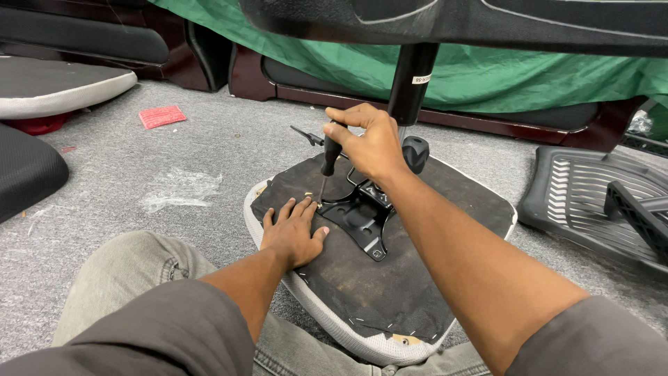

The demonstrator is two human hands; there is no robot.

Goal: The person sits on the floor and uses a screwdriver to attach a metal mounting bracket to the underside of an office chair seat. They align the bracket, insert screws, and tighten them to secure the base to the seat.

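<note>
The right hand [372, 143] is closed around the black handle of a screwdriver [328, 163], with all fingers wrapped tightly on it. The tool is held nearly upright, and its thin metal tip is set at the left edge of a black metal plate [362, 212]. The left hand [292, 233] is laid flat on the seat cushion [390, 278], just to the left of the plate. Its fingers are stretched out and kept slightly apart, and nothing is held by them; the fingertips are placed just beside the tip of the screwdriver.

A small white label [420, 79] is seen on the black column [410, 83] that rises behind the right hand. A flat red packet [162, 116] is lying on the grey carpet [209, 160], far to the left.

The seat cushion is turned upside down on the carpet, near the knees. Its underside is covered with dark, worn fabric, and its rim is pale grey. The plate is fixed in the middle of it. A black knob [416, 153] is found beside the column.
</note>
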